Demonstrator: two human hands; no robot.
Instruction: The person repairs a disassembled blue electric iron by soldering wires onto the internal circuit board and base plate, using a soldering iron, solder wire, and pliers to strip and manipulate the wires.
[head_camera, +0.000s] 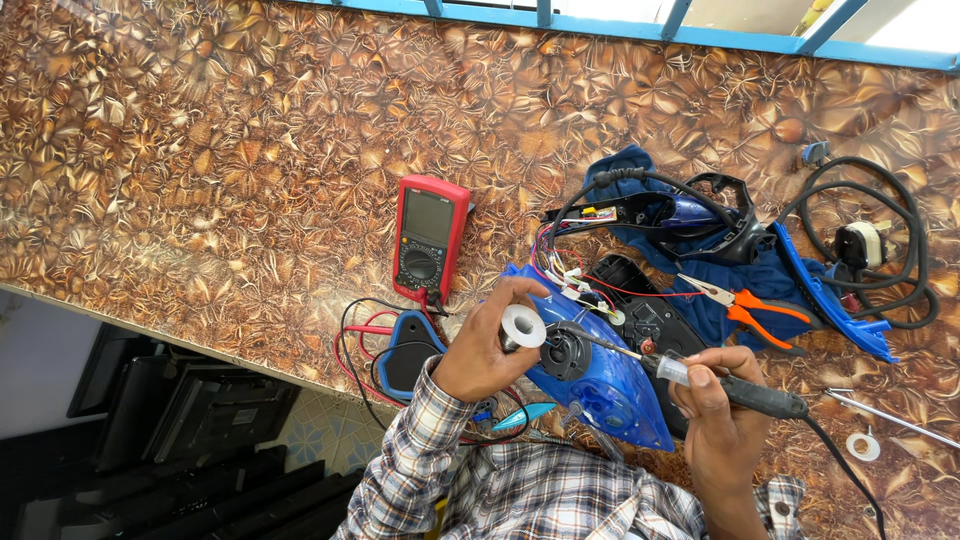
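Covering nearly the whole view, a brown leaf-patterned table runs under a blue window frame at the top edge. Dark cases sit on the floor below its near edge. At right, a coiled black power cord with a white plug. Centre-right, a blue cloth carries a black handle shell and orange pliers. In front of it lies the opened blue iron body, coloured wires spilling from its top end. Left of that, a red multimeter, its red and black leads looping round a blue-black cover.

Left hand, plaid sleeve, is closed round a solder spool, held just above the iron body's upper end. Right hand is wrapped round a soldering iron, tip pointing left to meet the iron body near the spool; its cord trails off bottom right. Small stuff: a metal rod and a white ring at far right, a teal tool tip by the left wrist.
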